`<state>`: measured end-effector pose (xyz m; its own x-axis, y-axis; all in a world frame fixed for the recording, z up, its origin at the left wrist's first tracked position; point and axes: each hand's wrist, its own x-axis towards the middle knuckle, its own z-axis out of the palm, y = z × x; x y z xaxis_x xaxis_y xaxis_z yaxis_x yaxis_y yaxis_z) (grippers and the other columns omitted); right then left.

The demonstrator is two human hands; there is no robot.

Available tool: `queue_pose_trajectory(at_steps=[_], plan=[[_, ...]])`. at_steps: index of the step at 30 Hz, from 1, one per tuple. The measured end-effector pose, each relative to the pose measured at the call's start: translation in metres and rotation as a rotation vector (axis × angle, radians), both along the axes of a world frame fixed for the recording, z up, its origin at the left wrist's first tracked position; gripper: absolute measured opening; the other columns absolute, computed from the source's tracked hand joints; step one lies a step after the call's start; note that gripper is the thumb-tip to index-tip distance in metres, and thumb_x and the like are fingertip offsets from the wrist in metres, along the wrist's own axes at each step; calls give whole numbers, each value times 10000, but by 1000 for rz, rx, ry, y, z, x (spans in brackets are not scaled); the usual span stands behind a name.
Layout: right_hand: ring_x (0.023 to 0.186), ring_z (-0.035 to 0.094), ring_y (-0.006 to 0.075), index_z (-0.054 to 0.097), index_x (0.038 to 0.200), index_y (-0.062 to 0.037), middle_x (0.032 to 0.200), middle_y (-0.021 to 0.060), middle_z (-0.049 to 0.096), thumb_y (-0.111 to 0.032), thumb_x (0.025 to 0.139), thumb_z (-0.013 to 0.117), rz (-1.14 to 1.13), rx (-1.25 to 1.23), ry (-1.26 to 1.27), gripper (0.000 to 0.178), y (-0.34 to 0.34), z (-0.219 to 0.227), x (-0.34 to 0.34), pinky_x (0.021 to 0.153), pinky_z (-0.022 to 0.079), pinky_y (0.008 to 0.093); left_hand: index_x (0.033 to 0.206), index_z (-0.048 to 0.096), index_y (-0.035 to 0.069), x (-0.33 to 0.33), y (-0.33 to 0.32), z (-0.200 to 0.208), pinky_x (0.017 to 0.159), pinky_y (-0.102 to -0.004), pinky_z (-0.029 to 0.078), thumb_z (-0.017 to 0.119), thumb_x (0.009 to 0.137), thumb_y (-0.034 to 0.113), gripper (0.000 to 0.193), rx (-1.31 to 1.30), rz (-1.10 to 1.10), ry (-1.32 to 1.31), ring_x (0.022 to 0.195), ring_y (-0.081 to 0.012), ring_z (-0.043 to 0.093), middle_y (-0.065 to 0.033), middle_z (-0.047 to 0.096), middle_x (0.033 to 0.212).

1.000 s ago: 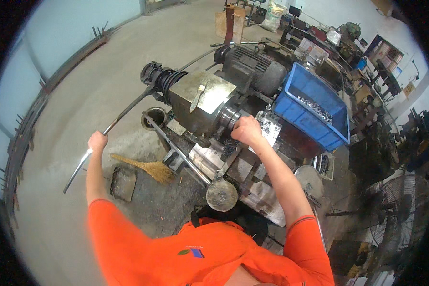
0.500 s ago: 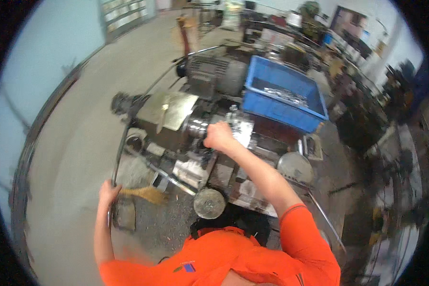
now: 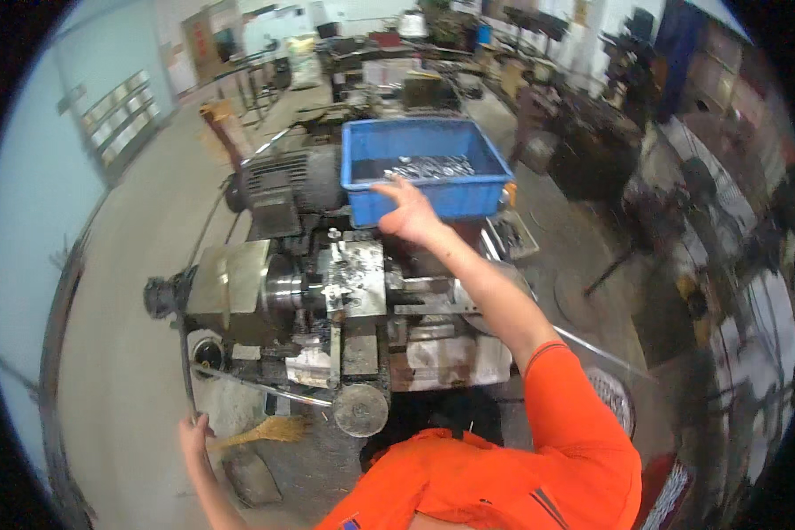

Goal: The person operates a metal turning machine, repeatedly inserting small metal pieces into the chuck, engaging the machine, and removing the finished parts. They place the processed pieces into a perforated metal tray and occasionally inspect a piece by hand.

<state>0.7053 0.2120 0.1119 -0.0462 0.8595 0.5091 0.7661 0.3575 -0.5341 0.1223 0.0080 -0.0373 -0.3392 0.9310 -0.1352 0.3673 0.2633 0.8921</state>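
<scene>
My left hand point(image 3: 196, 433) is closed round the lower end of a long dark metal lever point(image 3: 186, 367), which runs up to the left end of a small lathe. My right hand point(image 3: 406, 214) is held out over the machine at the front wall of a blue plastic bin point(image 3: 498, 166). Its fingers are stretched apart and no object shows in them; whether they touch the rim I cannot tell. Small shiny metal pieces point(image 3: 433, 167) lie in the bin. Below the hand are the lathe's round chuck point(image 3: 283, 290) and a flat metal tool block point(image 3: 362, 278).
An electric motor point(image 3: 296, 181) stands left of the bin. A round handwheel point(image 3: 360, 411) and a slanting metal bar point(image 3: 269, 387) stick out toward me. A straw brush point(image 3: 274, 430) lies near my left hand. Dark machinery point(image 3: 592, 146) stands on the right.
My right hand has moved from beside the chuck to the bin's front wall, its fingers opening out. The view has turned. My left hand keeps its grip on the lever.
</scene>
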Motion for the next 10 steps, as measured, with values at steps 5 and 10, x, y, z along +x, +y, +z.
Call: queue_pose_trajectory(at_steps=[5,10], plan=[[750,612,217,637,1020,-48,1067,136,592,-53,579,583,234,-36,264,445,-117,-66,23,665,501,307,1056,458,-73,-42,-10,-33,462,-305,467,655,791,198,428,26,53,-59,477,-157,518,-72,525,584],[726,623,193,668,983,-53,803,113,661,-48,561,581,-137,-444,344,431,-255,-154,93,714,498,283,1124,498,79,-74,13,-52,443,-443,466,658,802,268,406,-234,117,-346,458,-254,525,-110,530,563]])
